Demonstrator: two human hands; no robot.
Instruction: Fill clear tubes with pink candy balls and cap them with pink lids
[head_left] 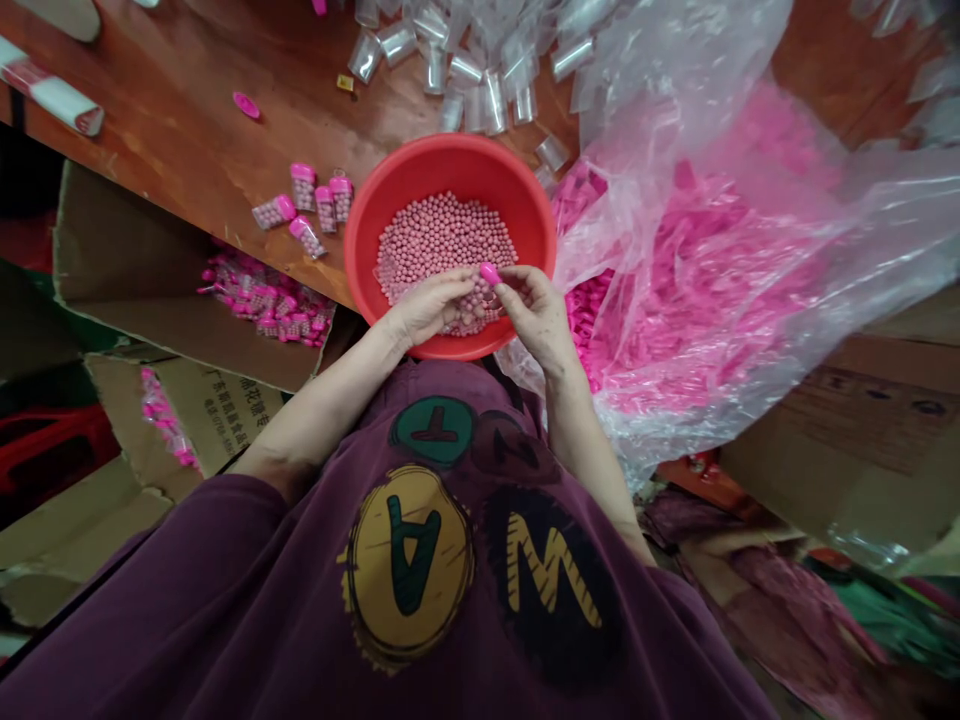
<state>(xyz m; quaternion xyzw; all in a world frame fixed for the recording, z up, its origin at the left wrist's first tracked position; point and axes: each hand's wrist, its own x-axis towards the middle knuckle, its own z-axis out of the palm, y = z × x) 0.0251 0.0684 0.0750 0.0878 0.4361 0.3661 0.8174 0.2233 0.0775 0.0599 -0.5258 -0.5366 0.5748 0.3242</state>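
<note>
Over the near side of a red plastic bowl [450,160], both my hands meet. My left hand [429,305] is closed around a small clear bottle [477,298] with pink beads in it, partly hidden by the fingers. A bright pink cap [490,273] sits at the bottle's mouth, pinched by the fingers of my right hand [541,318]. Whether the cap is fully seated I cannot tell. Loose round pink beads [446,235] cover the bottom of the bowl.
Capped bottles of beads [304,187] lie left of the bowl. Empty clear bottles [465,68] are scattered behind it. A plastic bag of pink caps [720,270] spreads at right. A cardboard box [127,240] at left holds more filled bottles [270,300]. One pink cap [246,105] lies farther back.
</note>
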